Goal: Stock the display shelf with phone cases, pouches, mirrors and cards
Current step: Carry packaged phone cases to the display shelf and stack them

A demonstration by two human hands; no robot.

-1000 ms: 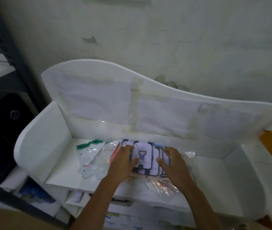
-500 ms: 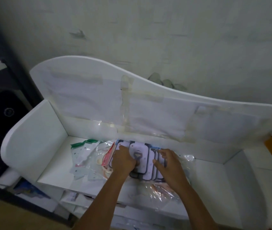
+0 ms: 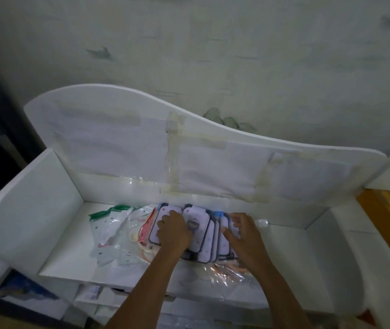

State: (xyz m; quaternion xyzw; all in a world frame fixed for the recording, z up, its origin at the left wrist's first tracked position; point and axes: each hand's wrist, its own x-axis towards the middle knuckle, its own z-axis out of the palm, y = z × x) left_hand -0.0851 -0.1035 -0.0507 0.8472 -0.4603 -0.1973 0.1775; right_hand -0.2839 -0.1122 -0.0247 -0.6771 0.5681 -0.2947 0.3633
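White shelf [image 3: 65, 262]; hands [image 3: 173, 230] [image 3: 245, 236] on glossy cases [image 3: 199, 230].

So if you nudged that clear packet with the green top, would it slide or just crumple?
The clear packet with the green top looks thin, wrinkled and glossy, so it would probably flop and buckle when pushed. It lies flat on the smooth white shelf and seems light, so it would likely slide easily.

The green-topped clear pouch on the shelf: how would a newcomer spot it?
Start at the white display shelf and its rounded left side panel. The green-topped pouch lies flat nearest that panel, left of the phone cases. It alone has a green strip along its top edge.
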